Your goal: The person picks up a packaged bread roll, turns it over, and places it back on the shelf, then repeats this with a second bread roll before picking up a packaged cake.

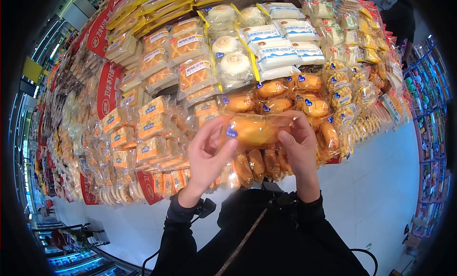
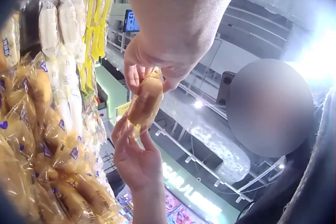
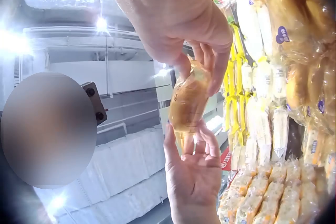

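Observation:
Both hands hold one clear-wrapped golden bread roll (image 1: 257, 131) level above the stacked goods. The left hand (image 1: 209, 152) pinches its left end between thumb and fingers, beside a blue label; the right hand (image 1: 300, 145) grips the other end with the thumb on the near side. In the left wrist view the roll (image 2: 146, 100) hangs between the left hand (image 2: 163, 50) above and the right hand (image 2: 137, 161) below. The right wrist view has the roll (image 3: 189, 100) between the right hand (image 3: 184, 29) on top and the left hand (image 3: 194, 182) underneath.
Similar wrapped rolls (image 1: 309, 104) lie just beyond and below the hands. Around them are waffle-patterned cakes (image 1: 195, 76), white round buns (image 1: 234, 66), white packets (image 1: 276, 54) and orange-labelled packs (image 1: 154, 116). Pale floor (image 1: 381, 171) lies at the right, with shelves (image 1: 431, 133) past it.

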A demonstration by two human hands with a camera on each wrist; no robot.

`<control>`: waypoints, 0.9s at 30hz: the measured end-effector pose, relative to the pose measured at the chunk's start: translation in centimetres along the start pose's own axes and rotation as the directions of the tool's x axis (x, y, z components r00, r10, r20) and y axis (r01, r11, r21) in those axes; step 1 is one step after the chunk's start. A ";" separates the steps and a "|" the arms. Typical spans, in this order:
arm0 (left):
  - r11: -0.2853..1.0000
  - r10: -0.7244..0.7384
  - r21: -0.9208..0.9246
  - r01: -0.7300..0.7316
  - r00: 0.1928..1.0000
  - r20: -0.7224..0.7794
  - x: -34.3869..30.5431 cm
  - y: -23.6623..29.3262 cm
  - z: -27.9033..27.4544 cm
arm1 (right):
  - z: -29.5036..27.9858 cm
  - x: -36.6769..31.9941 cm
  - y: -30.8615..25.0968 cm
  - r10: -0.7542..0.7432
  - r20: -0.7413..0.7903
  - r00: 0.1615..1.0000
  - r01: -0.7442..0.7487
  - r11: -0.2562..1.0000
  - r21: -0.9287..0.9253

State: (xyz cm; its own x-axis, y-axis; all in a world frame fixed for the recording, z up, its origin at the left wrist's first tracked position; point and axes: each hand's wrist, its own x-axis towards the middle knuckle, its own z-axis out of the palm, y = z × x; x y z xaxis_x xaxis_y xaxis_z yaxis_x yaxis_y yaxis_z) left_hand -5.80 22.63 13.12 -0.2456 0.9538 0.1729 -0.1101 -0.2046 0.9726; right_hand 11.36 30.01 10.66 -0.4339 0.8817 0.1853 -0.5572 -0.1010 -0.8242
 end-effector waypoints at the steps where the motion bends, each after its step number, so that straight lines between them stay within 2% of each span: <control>1: 1.000 0.005 0.010 -0.005 1.000 0.005 0.1 -0.2 -0.2 | 0.1 -0.1 -0.2 0.010 -0.003 1.000 -0.010 1.000 0.000; 9: 0.999 -0.005 0.043 0.004 0.999 0.037 0.3 -0.9 -0.4 | 0.4 -0.3 -0.5 0.000 -0.015 1.000 0.000 1.000 -0.016; 11: 0.996 0.017 0.091 -0.020 0.999 0.036 0.0 -2.5 -1.7 | 0.1 -0.4 -0.3 -0.002 -0.034 0.999 0.003 1.000 0.010; 14: 0.997 -0.059 -0.049 0.057 0.997 -0.042 0.1 -1.1 -1.3 | 0.1 -0.3 -0.6 0.025 -0.085 0.996 -0.022 0.999 0.031; 16: 0.999 0.024 0.046 -0.020 0.997 -0.078 0.3 -0.2 -0.7 | 0.1 -0.3 -0.7 0.061 -0.101 0.993 -0.058 0.998 0.026; 18: 0.887 0.279 0.388 -0.251 0.960 -0.016 0.6 -0.2 -0.3 | 0.0 -0.3 -0.7 0.103 -0.086 0.991 -0.103 0.995 0.008; 19: 0.697 0.434 0.589 -0.409 0.895 0.108 0.8 -0.2 -0.7 | -0.1 -0.3 -0.7 0.121 -0.079 0.989 -0.121 0.993 0.005; 22: 0.299 0.610 0.657 -0.692 0.668 0.426 1.0 -0.1 -1.5 | -0.1 -0.4 -0.8 0.151 -0.060 0.987 -0.152 0.988 -0.016; 24: 0.320 0.579 0.655 -0.685 0.688 0.437 0.8 0.5 -1.3 | -0.1 -0.4 -0.5 0.135 -0.054 0.989 -0.137 0.990 -0.043; 27: 0.334 0.554 0.657 -0.676 0.705 0.444 0.9 0.7 -1.4 | -0.7 -0.5 0.1 0.199 -0.009 0.980 -0.198 0.979 0.042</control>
State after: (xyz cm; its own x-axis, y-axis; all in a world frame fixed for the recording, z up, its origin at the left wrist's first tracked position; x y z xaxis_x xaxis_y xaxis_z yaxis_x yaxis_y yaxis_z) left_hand -7.47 23.00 13.70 0.1931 0.6564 0.7293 0.7620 -0.5686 0.3101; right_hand 12.03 29.91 10.12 -0.5295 0.8482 0.0130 -0.4897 -0.2931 -0.8211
